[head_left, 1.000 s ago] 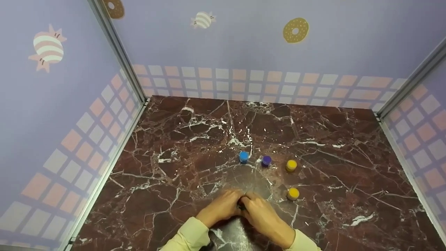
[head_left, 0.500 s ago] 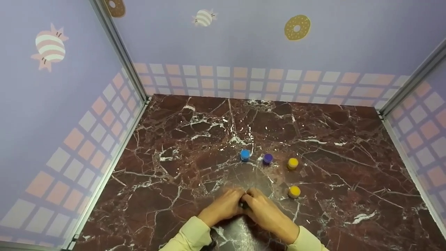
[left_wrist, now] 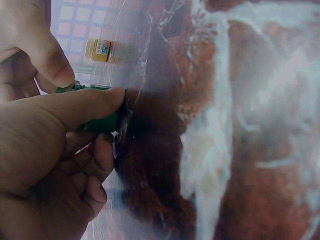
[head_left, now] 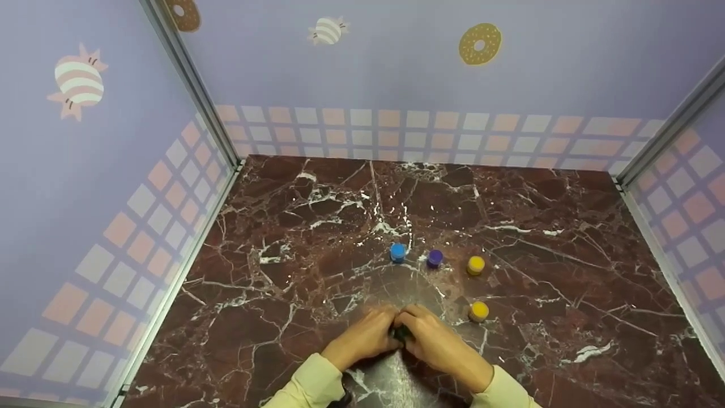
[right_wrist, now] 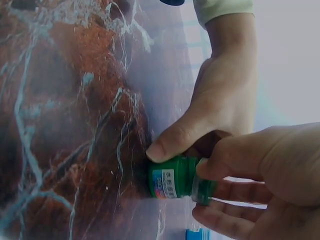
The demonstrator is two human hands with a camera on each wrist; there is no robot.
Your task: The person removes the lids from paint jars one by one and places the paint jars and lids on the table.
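Between the two hands is a small green paint jar (right_wrist: 172,177) with a printed label, lying close to the marble tabletop. My left hand (head_left: 365,334) grips the jar's body, its thumb along the side in the left wrist view. The fingers of my right hand (head_left: 433,337) pinch the lid (right_wrist: 204,190) at the jar's other end. From the head view the jar is mostly hidden by the hands, with only a dark green bit visible.
Ahead of the hands stand a blue jar (head_left: 397,253), a purple jar (head_left: 435,259) and a yellow jar (head_left: 476,266). A second yellow jar (head_left: 478,311) is nearer, right of the right hand. Patterned walls (head_left: 362,68) enclose the marble tabletop (head_left: 255,226).
The right hand and wrist have turned slightly and shifted a little to the right on the lid. The left hand stays on the jar. The other jars have kept their places.
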